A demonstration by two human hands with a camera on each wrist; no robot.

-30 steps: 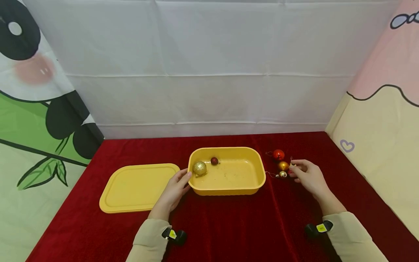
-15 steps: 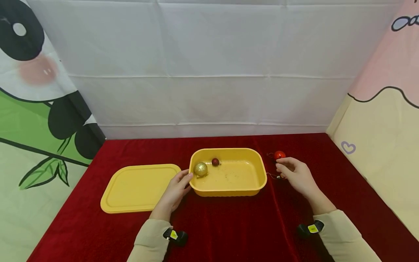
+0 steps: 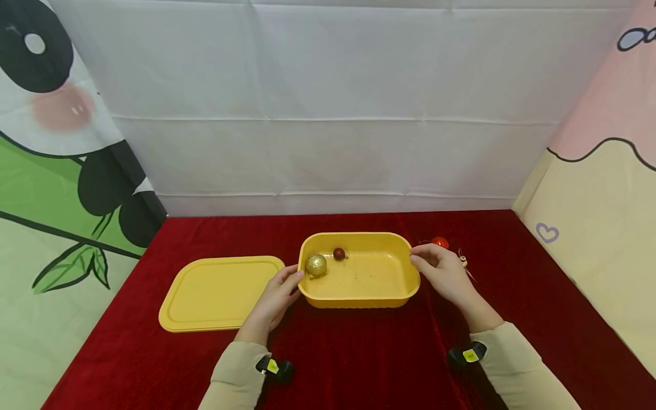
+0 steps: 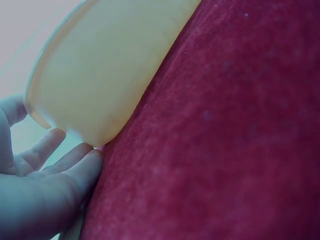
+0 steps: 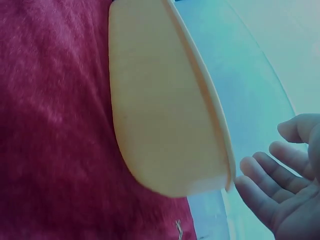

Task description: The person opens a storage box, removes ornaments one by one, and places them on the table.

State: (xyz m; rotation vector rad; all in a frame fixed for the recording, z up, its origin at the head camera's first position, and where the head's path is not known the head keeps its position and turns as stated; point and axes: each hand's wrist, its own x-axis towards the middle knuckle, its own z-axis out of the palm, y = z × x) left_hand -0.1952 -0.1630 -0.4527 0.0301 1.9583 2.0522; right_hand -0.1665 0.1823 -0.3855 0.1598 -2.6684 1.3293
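A yellow plastic box (image 3: 359,303) stands in the middle, its lid off. Inside lie a glittery gold bauble (image 3: 316,265) and a small dark-red bauble (image 3: 339,254). My left hand (image 3: 275,299) holds the box's left end, thumb at the rim and fingers against the outer wall. Fingertips of my right hand (image 3: 445,272) are at the box's right rim; in the right wrist view the fingers are spread and hold nothing visible. Behind that hand, a red bauble (image 3: 439,242) shows partly. A small cap with string (image 3: 463,261) is just right of it. Other baubles are hidden.
The yellow lid (image 3: 217,293) lies flat left of the box, beside the left forearm. A dark-red cloth (image 3: 353,364) covers the table. Behind it hangs a white sheet (image 3: 333,159), with printed fabric on both sides.
My right hand has moved left from the baubles, across the gold ones, to the box's right rim. My left hand has stayed on the box. The baubles inside have not moved.
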